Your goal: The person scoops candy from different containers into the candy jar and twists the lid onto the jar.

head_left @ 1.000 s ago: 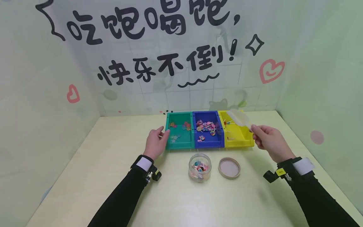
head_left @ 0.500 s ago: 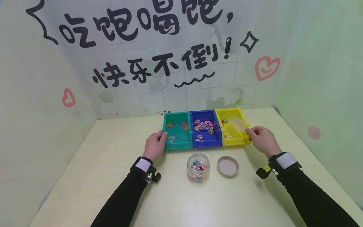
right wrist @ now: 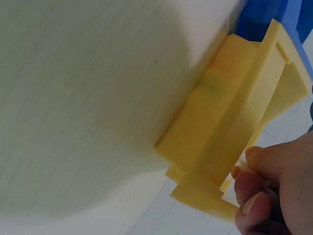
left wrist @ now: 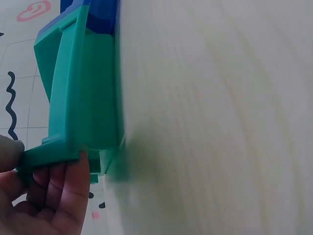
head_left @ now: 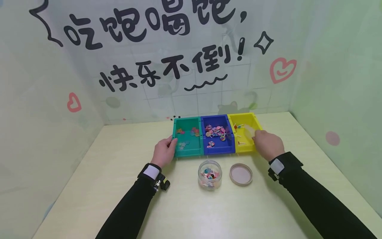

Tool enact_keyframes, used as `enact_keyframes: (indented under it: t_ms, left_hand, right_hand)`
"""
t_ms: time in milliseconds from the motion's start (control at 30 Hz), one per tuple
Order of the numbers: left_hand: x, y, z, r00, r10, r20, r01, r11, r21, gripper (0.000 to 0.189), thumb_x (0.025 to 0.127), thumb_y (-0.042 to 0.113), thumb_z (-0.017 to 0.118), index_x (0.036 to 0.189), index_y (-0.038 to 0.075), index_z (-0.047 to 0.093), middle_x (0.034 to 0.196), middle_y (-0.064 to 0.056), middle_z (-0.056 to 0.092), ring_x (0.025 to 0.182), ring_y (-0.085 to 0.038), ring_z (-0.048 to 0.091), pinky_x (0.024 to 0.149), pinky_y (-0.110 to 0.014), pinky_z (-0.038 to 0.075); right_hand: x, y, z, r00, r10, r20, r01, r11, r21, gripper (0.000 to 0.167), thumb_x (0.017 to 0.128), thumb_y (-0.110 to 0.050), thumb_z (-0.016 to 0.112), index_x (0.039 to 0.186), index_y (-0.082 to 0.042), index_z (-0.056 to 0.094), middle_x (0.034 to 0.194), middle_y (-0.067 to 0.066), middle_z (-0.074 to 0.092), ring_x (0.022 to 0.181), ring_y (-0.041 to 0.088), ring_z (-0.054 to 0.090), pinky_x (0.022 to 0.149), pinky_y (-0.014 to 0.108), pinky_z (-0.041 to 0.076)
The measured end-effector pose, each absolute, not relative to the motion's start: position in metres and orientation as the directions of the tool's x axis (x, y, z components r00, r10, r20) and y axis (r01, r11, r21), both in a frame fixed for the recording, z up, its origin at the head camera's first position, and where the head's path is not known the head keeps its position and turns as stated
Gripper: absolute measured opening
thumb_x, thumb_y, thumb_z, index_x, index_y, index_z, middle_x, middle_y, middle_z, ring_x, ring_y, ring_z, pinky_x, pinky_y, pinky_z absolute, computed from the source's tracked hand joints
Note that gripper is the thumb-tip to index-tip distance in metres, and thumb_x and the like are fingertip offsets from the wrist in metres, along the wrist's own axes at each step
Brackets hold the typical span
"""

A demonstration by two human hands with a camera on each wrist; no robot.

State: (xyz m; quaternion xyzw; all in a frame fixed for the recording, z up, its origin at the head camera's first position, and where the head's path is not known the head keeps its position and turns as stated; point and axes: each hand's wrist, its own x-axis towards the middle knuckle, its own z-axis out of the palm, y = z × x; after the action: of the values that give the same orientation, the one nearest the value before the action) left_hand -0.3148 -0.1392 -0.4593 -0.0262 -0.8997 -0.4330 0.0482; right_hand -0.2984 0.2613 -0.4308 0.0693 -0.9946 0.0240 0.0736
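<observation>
My left hand [head_left: 162, 152] holds the outer edge of the green bin [head_left: 195, 150], thumb on one side of the rim and fingers on the other in the left wrist view. My right hand [head_left: 269, 145] pinches a translucent, pale scoop [head_left: 248, 131], whose blade is down inside the yellow bin [head_left: 249, 148]. Several tiny lollipop-like pieces [head_left: 238, 126] lie in that bin. Between the two stands the blue bin [head_left: 221, 150], with a heap of swirl lollipop charms [head_left: 216, 131]. Small star-like pieces [head_left: 195, 131] lie in the green bin. The right wrist view hides the scoop's blade.
In front of the bins stands a clear jar [head_left: 210, 183] partly filled with mixed small charms. Its round lid [head_left: 241, 175] lies to the right of it on the pale wooden table [head_left: 125, 172]. A printed curtain [head_left: 167, 99] hangs close behind the bins.
My right hand has moved left and down with the scoop, from above the yellow bin's right side into it. The left hand stays at the green bin's edge.
</observation>
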Motion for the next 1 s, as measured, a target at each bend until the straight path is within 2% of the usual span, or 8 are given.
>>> enact_keyframes:
  t_ms: [300,433,500,600,700,800,900,1000]
  left_hand:
    - [-0.318,-0.142,-0.454,-0.997,0.035,0.075,0.081,0.603,0.794,0.053,0.118,0.036,0.051,0.162,0.007,0.05,0.088,-0.011,0.059,0.09,-0.027,0.054,0.067,-0.033,0.038]
    - [-0.318,-0.141,-0.453,-0.997,0.032,0.065,0.071,0.599,0.798,0.053,0.118,0.036,0.051,0.163,0.008,0.05,0.126,-0.02,0.074,0.1,-0.029,0.058,0.068,-0.032,0.039]
    - [-0.319,-0.141,-0.454,-0.997,0.033,0.065,0.072,0.604,0.794,0.053,0.118,0.036,0.051,0.163,0.007,0.05,0.148,-0.02,0.069,0.107,-0.03,0.06,0.071,-0.032,0.041]
    - [-0.319,-0.141,-0.455,-0.997,0.036,0.07,0.078,0.614,0.785,0.053,0.118,0.036,0.05,0.163,0.006,0.049,0.156,-0.021,0.063,0.112,-0.031,0.061,0.074,-0.031,0.042]
    - [-0.319,-0.141,-0.455,-0.996,0.035,0.081,0.085,0.619,0.781,0.053,0.118,0.036,0.051,0.162,0.006,0.05,0.148,-0.023,0.069,0.106,-0.031,0.061,0.07,-0.032,0.041]
    - [-0.32,-0.141,-0.456,-0.996,0.036,0.084,0.088,0.628,0.774,0.053,0.118,0.035,0.052,0.161,0.005,0.051,0.12,-0.024,0.075,0.091,-0.028,0.058,0.066,-0.031,0.039]
    - [-0.32,-0.14,-0.457,-0.996,0.031,0.079,0.081,0.632,0.77,0.053,0.117,0.036,0.053,0.161,0.005,0.052,0.09,-0.017,0.066,0.08,-0.024,0.051,0.063,-0.03,0.037]
    - [-0.32,-0.139,-0.457,-0.996,0.033,0.088,0.089,0.636,0.766,0.053,0.117,0.035,0.053,0.16,0.005,0.052,0.087,-0.014,0.063,0.08,-0.024,0.051,0.064,-0.031,0.038]
  right_hand:
    - [-0.312,0.259,-0.434,-0.947,-0.264,0.181,-0.27,0.963,-0.007,0.015,0.107,-0.012,0.07,0.104,0.002,0.065,0.088,0.017,0.072,0.071,0.027,0.064,0.073,0.047,0.063]
    - [-0.314,0.261,-0.438,-0.936,-0.304,0.179,-0.311,0.95,-0.015,0.016,0.105,-0.013,0.073,0.1,0.0,0.065,0.086,0.016,0.073,0.07,0.026,0.064,0.073,0.048,0.064]
    - [-0.314,0.263,-0.441,-0.932,-0.321,0.168,-0.329,0.944,-0.02,0.016,0.105,-0.013,0.073,0.098,-0.002,0.065,0.081,0.012,0.068,0.068,0.025,0.06,0.07,0.045,0.061]
    - [-0.313,0.266,-0.444,-0.922,-0.348,0.171,-0.358,0.934,-0.027,0.016,0.105,-0.014,0.073,0.097,-0.004,0.063,0.075,0.007,0.058,0.066,0.024,0.054,0.066,0.04,0.054]
    - [-0.31,0.268,-0.447,-0.919,-0.343,0.195,-0.367,0.925,-0.099,0.015,0.106,-0.013,0.072,0.097,-0.004,0.064,0.074,0.006,0.055,0.066,0.024,0.052,0.066,0.038,0.049]
    - [-0.305,0.269,-0.446,-0.94,-0.278,0.197,-0.322,0.914,-0.247,0.016,0.108,-0.014,0.068,0.099,-0.001,0.067,0.076,0.007,0.059,0.068,0.025,0.054,0.067,0.038,0.047]
    - [-0.301,0.269,-0.445,-0.975,-0.173,0.142,-0.217,0.885,-0.411,0.024,0.113,-0.018,0.06,0.103,0.002,0.067,0.078,0.009,0.059,0.072,0.025,0.055,0.068,0.037,0.044]
    - [-0.297,0.267,-0.444,-0.993,-0.086,0.077,-0.114,0.858,-0.501,0.029,0.115,-0.022,0.055,0.107,0.004,0.066,0.079,0.009,0.055,0.075,0.026,0.055,0.068,0.034,0.041]
